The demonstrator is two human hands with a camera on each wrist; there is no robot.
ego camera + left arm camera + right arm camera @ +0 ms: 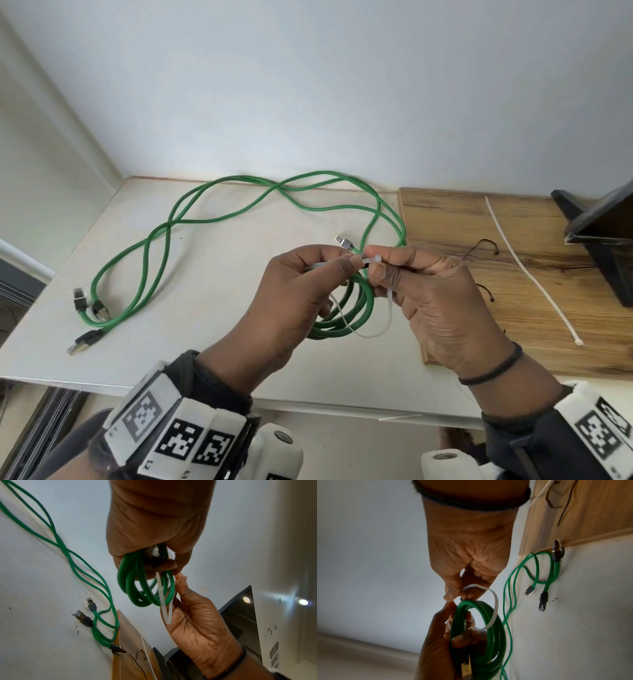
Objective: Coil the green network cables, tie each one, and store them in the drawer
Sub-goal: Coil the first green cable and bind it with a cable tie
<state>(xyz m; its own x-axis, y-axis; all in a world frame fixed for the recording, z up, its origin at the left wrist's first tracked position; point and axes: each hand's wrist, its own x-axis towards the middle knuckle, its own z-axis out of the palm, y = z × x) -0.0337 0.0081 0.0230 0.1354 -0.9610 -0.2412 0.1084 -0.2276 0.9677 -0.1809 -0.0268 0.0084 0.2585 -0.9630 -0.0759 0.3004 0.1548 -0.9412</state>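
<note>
A coiled green cable [358,310] hangs between my two hands above the white table's [205,342] front edge. My left hand [347,269] grips the coil, with one plug [344,241] sticking up behind it, and pinches one end of a white zip tie [375,330]. My right hand [375,267] pinches the tie's other end at the top of the coil. The tie loops under the coil's strands [494,605]. In the left wrist view the coil [145,588] hangs from my left hand's fingers [164,566]. Two more green cables [205,212] lie loose and crossed on the table.
The loose cables' plugs [82,301] lie at the table's left. A wooden board [513,308] on the right carries a spare white zip tie [531,270] and thin black ties [481,245]. A black stand [603,236] is at the far right. A wall runs behind.
</note>
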